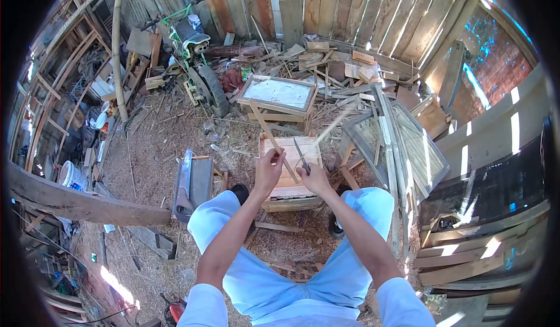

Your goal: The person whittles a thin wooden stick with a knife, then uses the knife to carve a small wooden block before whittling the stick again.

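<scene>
My left hand [269, 169] is closed around a thin wooden strip [266, 127], which slants up and away over the work surface. In my right hand [310, 179] is a knife [301, 153], its dark blade pointing away from me and apart from the strip's upper part. Beneath both hands, between my knees, stands a low wooden box [291, 201] with a slatted top. A pale, thin streak [332, 130] rises to the right of the knife; whether it is a wood sliver or a strip of light, I cannot tell.
A handsaw [184, 196] lies against a small dark-topped stool [201, 178] by my left knee. Ahead are a framed white panel [277, 92], scrap wood [344, 70] and a green-framed motorbike [195, 47]. Wooden frames [408, 140] lean at right; a thick beam [87, 203] juts in at left.
</scene>
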Motion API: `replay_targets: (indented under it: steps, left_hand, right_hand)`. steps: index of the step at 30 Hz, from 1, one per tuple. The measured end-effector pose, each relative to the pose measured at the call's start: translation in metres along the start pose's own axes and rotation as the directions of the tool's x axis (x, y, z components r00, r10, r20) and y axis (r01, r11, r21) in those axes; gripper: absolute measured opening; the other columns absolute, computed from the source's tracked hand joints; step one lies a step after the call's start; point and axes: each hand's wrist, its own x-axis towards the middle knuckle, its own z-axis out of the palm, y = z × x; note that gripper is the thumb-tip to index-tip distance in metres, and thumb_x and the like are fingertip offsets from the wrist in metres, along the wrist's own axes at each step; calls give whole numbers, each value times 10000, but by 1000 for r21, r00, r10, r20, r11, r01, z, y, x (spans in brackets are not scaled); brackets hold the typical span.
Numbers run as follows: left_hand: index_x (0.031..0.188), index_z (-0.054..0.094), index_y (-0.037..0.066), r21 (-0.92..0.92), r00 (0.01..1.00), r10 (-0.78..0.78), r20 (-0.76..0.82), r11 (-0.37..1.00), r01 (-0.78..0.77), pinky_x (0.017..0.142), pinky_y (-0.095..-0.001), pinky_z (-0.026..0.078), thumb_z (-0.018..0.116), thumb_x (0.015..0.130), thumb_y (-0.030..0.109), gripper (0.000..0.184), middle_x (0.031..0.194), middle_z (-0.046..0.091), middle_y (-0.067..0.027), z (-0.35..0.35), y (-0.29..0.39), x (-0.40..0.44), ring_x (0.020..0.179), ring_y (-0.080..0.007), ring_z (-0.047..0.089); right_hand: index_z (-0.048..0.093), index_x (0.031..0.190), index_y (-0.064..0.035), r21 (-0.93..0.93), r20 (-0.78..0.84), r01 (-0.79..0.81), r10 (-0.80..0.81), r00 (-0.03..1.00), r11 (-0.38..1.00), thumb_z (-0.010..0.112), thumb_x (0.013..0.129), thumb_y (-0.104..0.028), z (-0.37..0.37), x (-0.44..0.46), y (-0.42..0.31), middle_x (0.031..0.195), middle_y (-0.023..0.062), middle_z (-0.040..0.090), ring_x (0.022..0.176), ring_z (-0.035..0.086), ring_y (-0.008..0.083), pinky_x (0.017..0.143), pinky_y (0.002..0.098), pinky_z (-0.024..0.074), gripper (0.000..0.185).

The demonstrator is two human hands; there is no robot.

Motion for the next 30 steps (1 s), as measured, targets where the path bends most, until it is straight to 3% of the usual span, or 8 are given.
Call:
replay_targets:
  steps: [4, 8, 15, 19, 23, 25, 27, 30]
  left_hand:
    - [1104, 600, -26, -170, 995, -76, 69, 982, 86, 704, -316, 583, 551, 937, 87, 207, 882, 687, -125, -4, 11, 5, 817, -168, 681]
    - [1109, 560, -29, -131, 997, -59, 55, 989, 66, 708, -308, 596, 495, 961, 71, 190, 881, 674, -124, -31, 25, 19, 819, -179, 678]
    - [985, 493, -17, -425, 973, -47, -224, 903, -54, 636, -318, 595, 419, 1002, 133, 168, 816, 596, -90, -100, 92, 43, 714, -197, 678]
    - [1018, 482, -19, -591, 991, -126, 55, 795, 134, 649, -353, 608, 445, 993, 144, 169, 842, 600, -104, -103, 107, 38, 774, -277, 693]
    - [1033, 487, -20, -634, 973, -182, 139, 739, 229, 674, -375, 615, 463, 985, 142, 170, 908, 616, -129, -95, 113, 35, 783, -297, 691]
    - [1030, 488, -20, -674, 973, -159, 169, 701, 232, 676, -382, 615, 476, 980, 140, 168, 926, 619, -136, -87, 111, 33, 792, -302, 690]
    - [1024, 485, -19, -690, 969, -181, 169, 680, 248, 670, -388, 616, 481, 979, 146, 171, 935, 619, -138, -82, 110, 35, 798, -310, 689]
    - [1030, 482, -23, -716, 966, -207, 151, 651, 252, 646, -377, 617, 475, 985, 181, 208, 944, 627, -137, -74, 108, 41, 801, -311, 690]
  right_hand:
    - [603, 858, 27, 241, -133, 25, 8, 991, 970, 604, 866, -277, 13, 5, -14, 757, 261, 635, 796, 634, 429, 697, 495, 474, 304]
    - [613, 879, 37, 46, -189, -1, 10, 982, 999, 575, 854, -199, 13, 15, -17, 821, 270, 642, 829, 636, 429, 721, 502, 485, 241]
    - [651, 975, 57, -186, -159, -337, 310, 937, 923, 569, 798, -116, -38, 1, 25, 1014, 302, 629, 1010, 608, 432, 870, 497, 491, 261]
    - [668, 944, 60, -191, -179, -387, 356, 917, 902, 567, 811, -136, -40, -12, 26, 1032, 298, 629, 1020, 609, 424, 883, 489, 492, 257]
    - [667, 892, 75, -279, -203, -321, 271, 941, 905, 584, 843, -236, -41, -19, 32, 951, 307, 641, 920, 633, 438, 820, 475, 512, 326]
    - [664, 906, 49, -256, -171, -66, 22, 985, 964, 579, 880, -283, -51, -27, 21, 913, 234, 679, 679, 669, 337, 615, 430, 533, 343]
    - [652, 938, 10, 379, 82, -124, 100, 992, 917, 561, 927, -321, -74, -47, -22, 847, 133, 691, 456, 516, 143, 410, 291, 404, 344]
    - [650, 882, 18, 653, 317, -249, 40, 948, 715, 572, 930, -304, -109, -76, -71, 772, 107, 686, 446, 404, 60, 397, 240, 316, 334]
